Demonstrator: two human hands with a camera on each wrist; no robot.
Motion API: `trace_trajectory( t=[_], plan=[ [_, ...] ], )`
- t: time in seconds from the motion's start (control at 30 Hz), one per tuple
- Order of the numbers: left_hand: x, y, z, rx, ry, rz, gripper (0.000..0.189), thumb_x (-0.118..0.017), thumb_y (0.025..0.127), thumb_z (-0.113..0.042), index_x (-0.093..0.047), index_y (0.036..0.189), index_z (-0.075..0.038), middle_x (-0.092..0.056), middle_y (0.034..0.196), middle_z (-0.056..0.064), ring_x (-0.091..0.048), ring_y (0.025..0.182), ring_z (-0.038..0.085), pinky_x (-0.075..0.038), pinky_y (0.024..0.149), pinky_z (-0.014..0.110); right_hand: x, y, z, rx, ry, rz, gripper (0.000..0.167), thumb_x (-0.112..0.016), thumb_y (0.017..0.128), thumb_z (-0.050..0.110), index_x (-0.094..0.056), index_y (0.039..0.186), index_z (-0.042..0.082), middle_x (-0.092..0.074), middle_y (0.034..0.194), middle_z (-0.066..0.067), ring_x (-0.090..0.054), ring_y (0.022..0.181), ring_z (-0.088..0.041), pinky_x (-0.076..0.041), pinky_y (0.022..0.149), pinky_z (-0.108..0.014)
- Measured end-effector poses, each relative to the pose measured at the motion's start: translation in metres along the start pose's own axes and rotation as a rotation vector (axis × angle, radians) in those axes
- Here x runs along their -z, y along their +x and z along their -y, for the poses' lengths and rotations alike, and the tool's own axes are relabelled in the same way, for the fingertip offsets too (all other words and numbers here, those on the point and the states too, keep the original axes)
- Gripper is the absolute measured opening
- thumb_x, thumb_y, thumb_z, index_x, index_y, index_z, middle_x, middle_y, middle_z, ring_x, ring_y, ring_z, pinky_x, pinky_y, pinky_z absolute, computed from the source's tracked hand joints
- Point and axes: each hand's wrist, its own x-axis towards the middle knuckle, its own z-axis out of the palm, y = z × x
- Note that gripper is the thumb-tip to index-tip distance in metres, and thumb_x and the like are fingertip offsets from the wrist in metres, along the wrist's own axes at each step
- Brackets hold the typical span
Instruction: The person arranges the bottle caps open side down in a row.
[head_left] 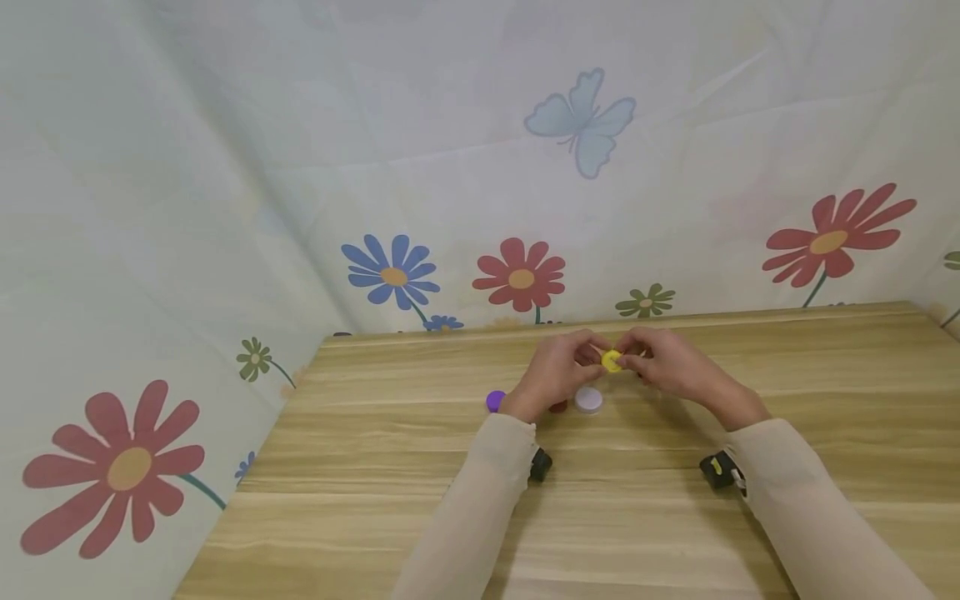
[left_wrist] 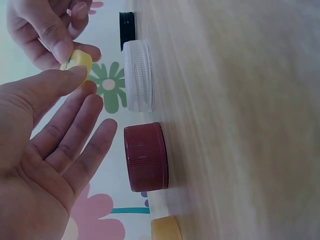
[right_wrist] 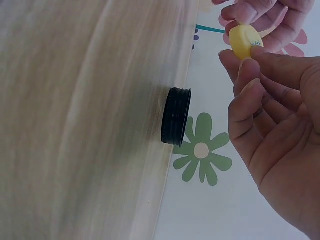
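Between both hands, raised above the table, is a small yellow bottle cap with small dark markings. My left hand pinches it from the left between thumb and index finger, its other fingers spread loosely in the left wrist view. From the other side, my right hand pinches the same cap with thumb and fingertips. Below the left hand stand a ribbed dark red cap and a clear whitish cap. A black cap lies near the right hand, hidden behind it in the head view.
A purple cap sits left of my left wrist. An orange-yellow cap shows at the bottom of the left wrist view. The wood-grain table ends at a flower-printed cloth behind it.
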Motion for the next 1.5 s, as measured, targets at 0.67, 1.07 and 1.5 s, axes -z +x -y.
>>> trace_trajectory(
  t=[0.67,1.07,1.5],
  plan=[
    [-0.001,-0.001,-0.001,-0.015,-0.007,0.025,0.02,-0.085,0.092,-0.009,-0.079,0.111,-0.008,-0.077,0.095,-0.001,-0.068,0.083,0.003,-0.053,0.077,0.016,0.001,0.001,-0.002,0.057,-0.018,0.051,0.021,-0.08,0.089,-0.004,-0.071,0.108,-0.001,-0.074,0.096,-0.006,-0.067,0.087,-0.021,-0.056,0.072,-0.036],
    [-0.003,0.0,-0.005,0.015,0.06,0.097,0.021,-0.086,0.092,-0.014,-0.082,0.111,-0.011,-0.076,0.096,-0.006,-0.064,0.087,0.005,-0.051,0.079,0.017,0.0,0.0,-0.006,0.094,-0.101,0.074,0.016,-0.083,0.086,-0.003,-0.073,0.097,0.003,-0.071,0.088,0.0,-0.065,0.083,-0.018,-0.054,0.074,-0.037],
    [-0.01,0.001,-0.008,0.04,0.165,0.168,0.021,-0.088,0.09,-0.017,-0.083,0.109,-0.009,-0.079,0.096,-0.004,-0.067,0.086,0.003,-0.051,0.08,0.015,0.002,-0.003,-0.003,0.062,-0.075,0.142,0.02,-0.086,0.082,-0.001,-0.072,0.095,0.002,-0.07,0.087,-0.001,-0.062,0.076,-0.017,-0.054,0.066,-0.032]
  ],
)
